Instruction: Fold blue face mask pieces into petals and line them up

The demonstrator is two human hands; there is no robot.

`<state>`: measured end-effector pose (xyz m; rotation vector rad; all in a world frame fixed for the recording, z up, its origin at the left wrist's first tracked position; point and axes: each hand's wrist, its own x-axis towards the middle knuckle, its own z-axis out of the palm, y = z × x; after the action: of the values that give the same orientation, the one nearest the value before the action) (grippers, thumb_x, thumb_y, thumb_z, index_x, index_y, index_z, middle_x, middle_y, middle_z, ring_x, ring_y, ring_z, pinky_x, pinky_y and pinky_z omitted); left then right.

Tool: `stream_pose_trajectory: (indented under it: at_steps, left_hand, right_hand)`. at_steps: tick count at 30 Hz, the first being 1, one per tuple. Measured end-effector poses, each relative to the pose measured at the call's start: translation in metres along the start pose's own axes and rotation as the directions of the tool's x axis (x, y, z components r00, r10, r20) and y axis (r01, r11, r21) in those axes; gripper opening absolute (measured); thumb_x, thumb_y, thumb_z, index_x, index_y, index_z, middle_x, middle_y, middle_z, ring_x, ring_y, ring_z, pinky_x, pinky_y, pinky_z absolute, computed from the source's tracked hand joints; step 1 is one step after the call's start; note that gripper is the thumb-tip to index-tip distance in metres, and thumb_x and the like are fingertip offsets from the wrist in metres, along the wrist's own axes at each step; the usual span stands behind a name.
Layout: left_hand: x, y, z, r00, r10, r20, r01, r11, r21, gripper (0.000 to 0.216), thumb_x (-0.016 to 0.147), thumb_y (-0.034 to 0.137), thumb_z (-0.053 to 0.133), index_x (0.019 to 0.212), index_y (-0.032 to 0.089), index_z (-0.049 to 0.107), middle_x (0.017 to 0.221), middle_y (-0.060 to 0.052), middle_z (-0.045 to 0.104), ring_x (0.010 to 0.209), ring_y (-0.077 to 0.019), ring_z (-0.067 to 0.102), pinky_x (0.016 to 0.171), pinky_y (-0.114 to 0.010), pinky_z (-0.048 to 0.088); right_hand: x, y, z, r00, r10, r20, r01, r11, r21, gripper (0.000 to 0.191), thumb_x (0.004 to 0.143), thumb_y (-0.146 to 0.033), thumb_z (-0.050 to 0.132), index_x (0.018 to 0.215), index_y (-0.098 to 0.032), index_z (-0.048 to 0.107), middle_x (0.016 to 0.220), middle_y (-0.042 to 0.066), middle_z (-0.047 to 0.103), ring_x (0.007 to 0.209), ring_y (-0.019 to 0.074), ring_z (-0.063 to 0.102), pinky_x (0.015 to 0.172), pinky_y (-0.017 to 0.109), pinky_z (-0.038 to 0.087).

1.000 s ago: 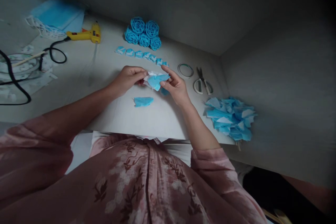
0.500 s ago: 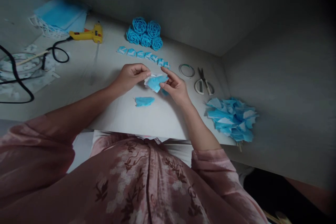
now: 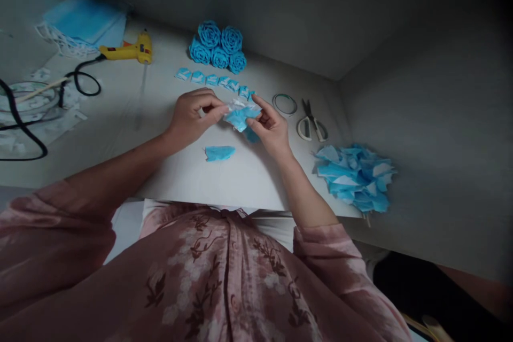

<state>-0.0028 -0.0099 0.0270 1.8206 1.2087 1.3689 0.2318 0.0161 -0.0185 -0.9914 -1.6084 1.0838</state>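
Observation:
Between my hands is a thin piece of blue and white fabric, with a ragged edge. My left hand pinches its left edge between thumb and fingers. At the opposite edge my right hand grips it with the thumb below and the index finger stretched along the top. Part of another blue piece shows under the right hand; whether it is joined to the held fabric I cannot tell. A loose blue fabric piece lies flat on the table nearer to me.
Behind my hands runs a row of small folded blue pieces, with stacked blue fabric roses beyond. Wire coil, scissors and a blue fabric heap lie right. Left are a yellow glue gun, its cord, and face masks.
The held fabric has been turned a little, and more of its white side shows at the top. My left fingers have shifted slightly. The whole view has moved a little.

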Motion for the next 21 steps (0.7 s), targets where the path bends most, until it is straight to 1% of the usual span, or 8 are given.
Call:
stream_pose_trajectory:
  at_steps: [3,4,6,9,11,14,18,21]
  left_hand:
    - [-0.001,0.001,0.001,0.995,0.052,0.084,-0.057,0.997,0.061,0.011,0.085,0.036,0.077,0.08,0.026,0.078,0.077,-0.003,0.069,0.079,-0.021,0.061,0.079,-0.036,0.049]
    - [0.0,-0.001,0.002,0.992,0.065,0.106,-0.072,0.995,0.065,0.011,0.083,0.036,0.079,0.086,0.026,0.08,0.079,-0.003,0.07,0.08,-0.0212,0.061,0.08,-0.035,0.048]
    - [0.001,-0.007,0.004,0.985,0.091,0.147,-0.103,0.991,0.08,0.017,0.08,0.036,0.083,0.094,0.026,0.082,0.082,-0.003,0.071,0.084,-0.0219,0.063,0.082,-0.035,0.048]
    - [0.002,-0.013,0.007,0.974,0.117,0.193,-0.14,0.984,0.111,0.022,0.076,0.033,0.087,0.096,0.025,0.081,0.086,-0.003,0.073,0.089,-0.023,0.064,0.088,-0.036,0.049]
    - [0.002,-0.015,0.009,0.974,0.116,0.195,-0.138,0.985,0.101,0.017,0.076,0.031,0.086,0.091,0.024,0.08,0.089,-0.004,0.074,0.091,-0.0231,0.065,0.09,-0.036,0.049]
    - [0.0,-0.014,0.01,0.988,0.062,0.142,-0.067,0.997,0.028,0.007,0.081,0.029,0.08,0.08,0.023,0.076,0.089,-0.005,0.073,0.088,-0.0214,0.065,0.085,-0.035,0.05]
    - [-0.001,-0.013,0.01,0.994,-0.066,0.082,0.072,0.995,-0.076,0.015,0.081,0.031,0.079,0.074,0.023,0.069,0.082,-0.003,0.068,0.078,-0.0179,0.06,0.077,-0.032,0.049]
    - [-0.001,-0.015,0.011,0.98,-0.172,0.102,0.185,0.972,-0.142,0.019,0.08,0.033,0.079,0.074,0.022,0.065,0.076,0.0,0.064,0.072,-0.0153,0.056,0.071,-0.03,0.046]
  right_hand:
    - [0.0,0.0,0.001,1.0,-0.018,0.008,0.018,1.0,-0.002,0.069,0.086,-0.055,0.082,0.148,-0.031,0.065,0.088,0.002,0.065,0.084,0.0204,0.064,0.085,0.041,0.061]
    - [-0.001,-0.001,0.002,1.0,-0.024,0.012,0.024,1.0,-0.007,0.069,0.085,-0.056,0.082,0.147,-0.03,0.065,0.087,0.001,0.064,0.082,0.0199,0.063,0.084,0.04,0.061]
    - [-0.002,-0.004,0.004,0.999,-0.031,0.019,0.031,0.999,-0.03,0.069,0.085,-0.056,0.082,0.147,-0.03,0.066,0.087,0.001,0.065,0.081,0.0194,0.061,0.084,0.039,0.06]
    - [-0.005,-0.009,0.008,0.999,-0.038,0.022,0.04,0.995,-0.088,0.067,0.085,-0.056,0.081,0.145,-0.03,0.068,0.089,0.002,0.067,0.083,0.0197,0.061,0.086,0.039,0.06]
    - [-0.006,-0.011,0.01,0.999,-0.045,0.02,0.047,0.991,-0.123,0.066,0.086,-0.056,0.08,0.145,-0.03,0.068,0.091,0.002,0.07,0.084,0.0198,0.062,0.088,0.039,0.061]
    - [-0.007,-0.012,0.01,0.999,-0.049,0.023,0.052,0.99,-0.13,0.064,0.088,-0.055,0.08,0.146,-0.031,0.067,0.095,0.003,0.073,0.085,0.0198,0.064,0.089,0.038,0.062]
    - [-0.005,-0.01,0.008,0.999,-0.042,0.005,0.043,0.994,-0.097,0.065,0.088,-0.051,0.081,0.147,-0.03,0.067,0.1,0.004,0.075,0.086,0.0191,0.065,0.084,0.036,0.063]
    - [-0.003,-0.008,0.007,1.0,-0.021,-0.011,0.02,0.997,-0.08,0.065,0.087,-0.049,0.082,0.148,-0.031,0.066,0.103,0.004,0.076,0.086,0.0187,0.066,0.081,0.035,0.063]
